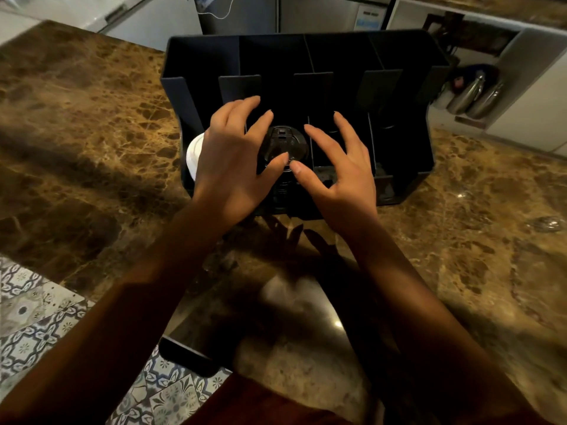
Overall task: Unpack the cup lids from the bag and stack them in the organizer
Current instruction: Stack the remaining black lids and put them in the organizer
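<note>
A black organizer (196, 56) with several slotted compartments stands on the brown marble counter (86, 124). A stack of black cup lids (283, 142) sits in its second compartment from the left. White lids (194, 154) fill the leftmost compartment, partly hidden by my left hand. My left hand (233, 154) and my right hand (340, 167) hover over the black stack with fingers spread. Both thumbs touch the near rim of the top black lid. No bag is in view.
A clear glossy thing (547, 223) lies on the counter at the right. Steel flasks (474, 96) sit on a low shelf beyond the counter. Patterned floor tiles (40, 326) show at the lower left. A dark object (187, 354) sits at the counter's near edge.
</note>
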`<state>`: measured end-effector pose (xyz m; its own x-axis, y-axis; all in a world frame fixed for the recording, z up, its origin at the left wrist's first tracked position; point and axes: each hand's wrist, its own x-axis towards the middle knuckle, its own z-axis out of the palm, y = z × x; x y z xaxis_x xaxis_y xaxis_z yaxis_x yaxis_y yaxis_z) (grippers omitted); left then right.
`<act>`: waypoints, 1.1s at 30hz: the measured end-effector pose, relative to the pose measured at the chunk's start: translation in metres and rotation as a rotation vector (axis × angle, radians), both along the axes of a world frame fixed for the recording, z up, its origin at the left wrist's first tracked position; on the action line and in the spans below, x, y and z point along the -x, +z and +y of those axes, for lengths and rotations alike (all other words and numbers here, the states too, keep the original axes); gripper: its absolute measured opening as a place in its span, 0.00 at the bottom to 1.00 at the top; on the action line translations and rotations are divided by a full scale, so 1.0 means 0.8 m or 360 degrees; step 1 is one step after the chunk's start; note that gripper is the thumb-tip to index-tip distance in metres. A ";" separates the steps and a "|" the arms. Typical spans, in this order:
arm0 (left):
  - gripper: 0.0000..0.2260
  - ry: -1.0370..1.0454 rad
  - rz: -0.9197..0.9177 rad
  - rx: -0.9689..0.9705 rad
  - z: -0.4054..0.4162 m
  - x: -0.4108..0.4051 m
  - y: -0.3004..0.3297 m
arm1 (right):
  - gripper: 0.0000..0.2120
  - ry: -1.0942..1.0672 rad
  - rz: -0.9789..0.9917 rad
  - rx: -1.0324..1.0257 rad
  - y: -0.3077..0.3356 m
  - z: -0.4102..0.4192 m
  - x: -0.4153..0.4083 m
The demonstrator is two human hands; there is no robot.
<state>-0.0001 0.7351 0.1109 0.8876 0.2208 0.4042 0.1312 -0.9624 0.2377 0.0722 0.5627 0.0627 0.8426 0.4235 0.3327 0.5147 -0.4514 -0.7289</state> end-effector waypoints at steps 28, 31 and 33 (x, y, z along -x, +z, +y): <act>0.41 -0.0598 0.0117 0.0450 -0.477 -0.039 -0.078 | 0.44 -0.0586 -0.0227 0.0382 0.001 -0.564 0.028; 0.40 -0.0663 0.0182 0.0541 -0.545 -0.039 -0.091 | 0.42 -0.0664 -0.0170 0.0403 0.002 -0.633 0.041; 0.40 -0.0727 0.0282 0.0617 -0.587 -0.038 -0.097 | 0.38 -0.0664 -0.0184 0.0322 0.004 -0.676 0.052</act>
